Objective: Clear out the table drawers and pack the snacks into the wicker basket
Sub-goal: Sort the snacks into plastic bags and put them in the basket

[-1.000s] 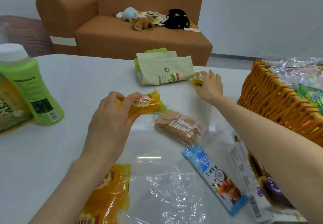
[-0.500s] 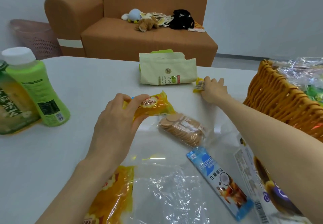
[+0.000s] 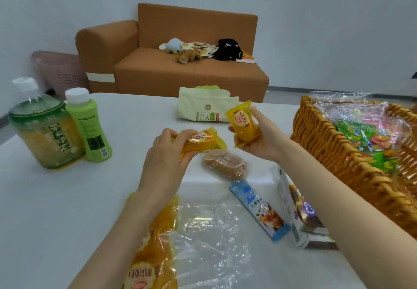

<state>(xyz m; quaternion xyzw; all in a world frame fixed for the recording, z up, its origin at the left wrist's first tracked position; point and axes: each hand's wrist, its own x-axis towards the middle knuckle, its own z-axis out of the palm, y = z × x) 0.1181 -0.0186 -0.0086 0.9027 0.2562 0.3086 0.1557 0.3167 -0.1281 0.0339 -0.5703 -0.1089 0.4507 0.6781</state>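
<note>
My left hand [image 3: 165, 162] grips a small yellow bread packet [image 3: 203, 142] just above the white table [image 3: 67, 198]. My right hand [image 3: 259, 137] holds a second yellow packet [image 3: 242, 122] upright, lifted off the table, left of the wicker basket [image 3: 334, 153]. The basket stands at the right and holds colourful wrapped snacks under clear plastic. A clear pack of round biscuits [image 3: 223, 163], a blue coffee sachet [image 3: 259, 209] and a snack box [image 3: 297, 212] lie on the table between my arms.
A large empty yellow and clear bag [image 3: 191, 239] lies under my left forearm. A pale green pouch [image 3: 203, 108] sits at the far middle. Two bottles [image 3: 47, 128] [image 3: 89, 126] stand at the left. An orange sofa [image 3: 180, 63] and a pink hamper [image 3: 58, 69] are behind the table.
My right hand picked up the small yellow packet from beside the green pouch and raised it towards me. My left hand kept hold of its packet.
</note>
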